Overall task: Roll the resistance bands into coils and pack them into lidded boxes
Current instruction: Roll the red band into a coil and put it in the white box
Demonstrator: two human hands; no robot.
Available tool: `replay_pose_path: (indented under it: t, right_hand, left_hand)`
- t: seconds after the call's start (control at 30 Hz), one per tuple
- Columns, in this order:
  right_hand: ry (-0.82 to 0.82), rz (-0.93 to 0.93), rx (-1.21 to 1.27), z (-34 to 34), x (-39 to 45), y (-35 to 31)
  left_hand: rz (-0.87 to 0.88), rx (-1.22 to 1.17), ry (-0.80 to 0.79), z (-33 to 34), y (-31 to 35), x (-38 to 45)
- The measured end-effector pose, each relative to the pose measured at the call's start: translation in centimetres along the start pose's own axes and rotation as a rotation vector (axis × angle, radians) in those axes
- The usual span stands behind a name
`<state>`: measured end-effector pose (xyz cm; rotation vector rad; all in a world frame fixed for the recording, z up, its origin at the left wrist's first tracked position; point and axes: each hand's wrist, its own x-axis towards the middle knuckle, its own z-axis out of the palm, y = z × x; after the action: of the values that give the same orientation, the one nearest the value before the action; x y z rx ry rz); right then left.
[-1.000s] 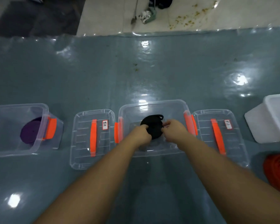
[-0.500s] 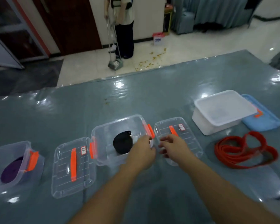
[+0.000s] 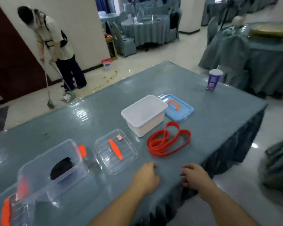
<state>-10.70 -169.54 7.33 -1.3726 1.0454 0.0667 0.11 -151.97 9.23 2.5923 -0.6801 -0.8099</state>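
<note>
The clear box (image 3: 55,167) is sitting well to the left of the person's fingers, open, with the black coil (image 3: 62,165) inside; left unlidded, that coil may be springing loose. Its clear lid (image 3: 116,150), just ahead of the left hand (image 3: 145,180), is carrying a small label too blurred to read. The red band (image 3: 168,142) is lying uncoiled ahead of the right hand (image 3: 194,176), near the table edge, where a careless pull risks dragging it off. Both hands are hovering loosely curled, holding nothing.
</note>
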Motion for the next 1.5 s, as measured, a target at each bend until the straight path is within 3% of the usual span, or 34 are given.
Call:
replay_pose_path:
  t: [0.3, 0.67, 1.07, 1.23, 1.5]
  right_hand:
    - [0.097, 0.014, 0.108, -7.7, 1.0, 0.4]
    - [0.073, 0.055, -0.089, -9.2, 11.9, -6.8]
    - [-0.091, 0.048, -0.373, -5.6, 21.7, -12.8]
    - [-0.214, -0.067, -0.525, -5.3, 28.1, -11.1]
    - [-0.381, -0.159, -0.778, -6.9, 31.4, -14.8]
  left_hand:
    - [0.084, 0.082, -0.067, 2.3, 7.5, 5.6]
    - [0.077, 0.031, -0.041, 1.6, 9.6, 17.2]
    - [-0.143, 0.012, 0.079, 0.2, 7.6, 23.2]
    - [-0.291, -0.036, 0.105, 2.6, 7.3, 23.1]
    - [-0.462, 0.073, 0.207, 5.2, 10.2, 23.3]
